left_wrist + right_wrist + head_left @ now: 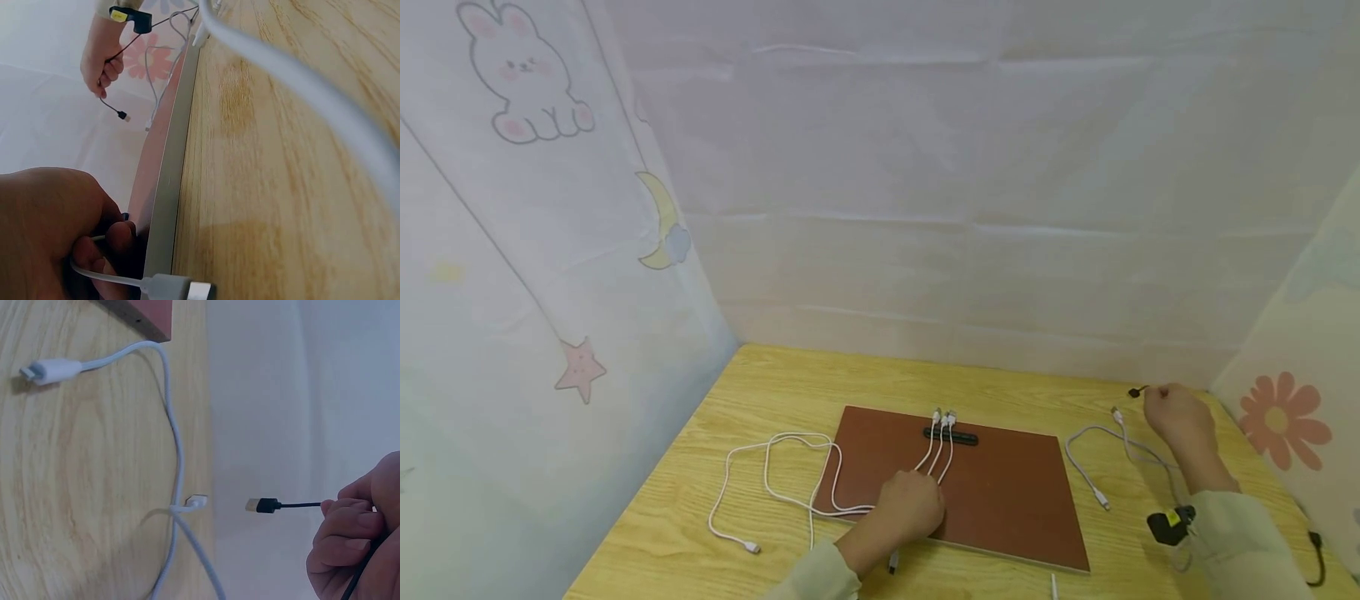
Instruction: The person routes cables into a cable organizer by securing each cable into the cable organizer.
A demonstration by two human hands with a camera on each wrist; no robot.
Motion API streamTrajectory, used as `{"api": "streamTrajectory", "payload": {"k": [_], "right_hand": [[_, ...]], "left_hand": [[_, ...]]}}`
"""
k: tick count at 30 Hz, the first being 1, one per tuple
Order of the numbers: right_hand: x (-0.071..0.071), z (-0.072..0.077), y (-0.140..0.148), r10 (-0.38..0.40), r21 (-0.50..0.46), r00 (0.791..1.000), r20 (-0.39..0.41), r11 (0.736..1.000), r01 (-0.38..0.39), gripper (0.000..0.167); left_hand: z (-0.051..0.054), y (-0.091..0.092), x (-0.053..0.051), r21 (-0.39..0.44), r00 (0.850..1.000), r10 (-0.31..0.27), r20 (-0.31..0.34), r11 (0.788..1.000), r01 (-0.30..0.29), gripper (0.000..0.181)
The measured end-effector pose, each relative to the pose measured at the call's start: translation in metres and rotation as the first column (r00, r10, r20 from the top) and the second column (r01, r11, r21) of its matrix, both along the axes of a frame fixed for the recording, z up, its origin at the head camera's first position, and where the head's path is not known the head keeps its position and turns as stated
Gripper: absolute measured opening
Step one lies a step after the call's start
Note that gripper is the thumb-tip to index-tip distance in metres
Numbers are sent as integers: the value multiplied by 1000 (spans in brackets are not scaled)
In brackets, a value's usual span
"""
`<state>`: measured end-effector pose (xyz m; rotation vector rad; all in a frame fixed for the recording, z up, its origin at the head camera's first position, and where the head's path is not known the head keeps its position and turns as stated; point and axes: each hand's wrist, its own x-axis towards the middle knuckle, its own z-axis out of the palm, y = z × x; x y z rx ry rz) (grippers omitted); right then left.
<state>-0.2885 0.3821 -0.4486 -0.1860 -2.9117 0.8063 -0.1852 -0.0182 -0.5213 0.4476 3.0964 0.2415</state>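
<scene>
My left hand [912,507] is over the front part of a brown board [1007,500], its curled fingers gripping a white USB cable [112,278]. The cable's plug [181,287] hangs past the board's edge. Three white cable ends sit in a black cable holder [964,438] near the board's back edge. On the right, my raised right hand [1180,425] holds a black USB cable [300,505] in curled fingers. Its plug [267,505] sticks out free beyond the fingertips. A pale grey braided cable [177,450] lies on the table near this hand.
White cable loops [767,467] spread over the wooden table [692,492] left of the board. A black cable end [1315,542] lies at the right edge. A white stick-like piece [1054,587] shows at the front. Printed cloth walls [865,275] enclose the table's back and sides.
</scene>
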Motion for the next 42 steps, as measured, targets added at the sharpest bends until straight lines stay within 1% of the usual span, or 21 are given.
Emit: {"api": "streamTrajectory", "payload": {"k": [3,7,12,17,23,30,33,38,42], "right_hand": [[3,5,-1,11,18,1000,-17,1000,-11,64],[8,13,-6,23,-3,1000,-14,1000,-23,72],[17,21,-17,21,-92,1000,6,996,-20,73],[27,25,-29,32,-164,999,5,986,-30,74],[34,27,-41,66,-199,998,-20,978,-68,76],[41,26,-57,42,-249,999,-29,967,-48,73],[44,24,-63,54,-271,998,-30,961,-60,73],[47,21,-70,67,-297,998,-18,952,-69,74],[47,19,-76,69,-297,998,-11,952,-69,71]], "left_hand": [[-2,0,1,-3,1000,2,10,1000,-2,41],[-2,1,1,-16,1000,4,-17,1000,-5,41],[-1,1,1,-20,999,6,-34,1000,-7,42],[-1,2,2,-22,999,4,-42,1000,-5,41],[0,1,3,-11,999,8,-33,1000,-8,38],[-1,1,2,4,999,8,-48,1000,-8,37],[-2,1,2,2,998,4,-56,1000,-4,38],[-2,1,2,7,999,-1,-44,1000,2,39],[-1,1,2,8,999,-4,-51,1000,4,39]]}}
